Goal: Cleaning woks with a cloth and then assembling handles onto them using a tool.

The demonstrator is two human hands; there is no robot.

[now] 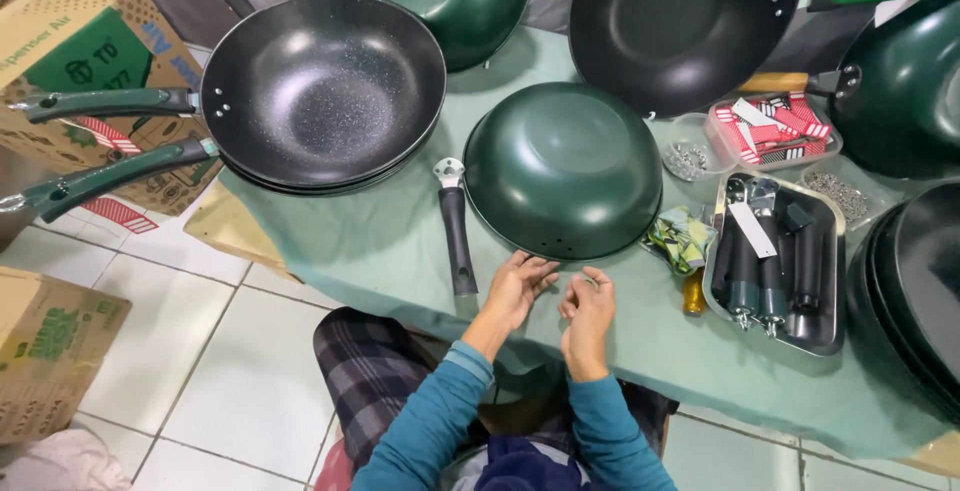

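A green wok body point(562, 169) lies upside down on the green-covered table point(380, 241), with no handle on it. A loose black handle point(457, 239) with a metal end lies just left of it. My left hand point(518, 287) rests flat on the cloth in front of the wok rim, fingers spread, holding nothing. Beside it, my right hand point(588, 313) is curled, its fingertips pinching a small metal part, apparently a screw point(590, 279).
Stacked black woks point(322, 91) with green handles sit at the left. More woks stand at the back and right. A metal tray of handles point(775, 266), tubs of screws point(686, 159) and a yellow-handled screwdriver point(693, 293) lie right of the hands. Cardboard boxes point(90, 61) stand on the floor at left.
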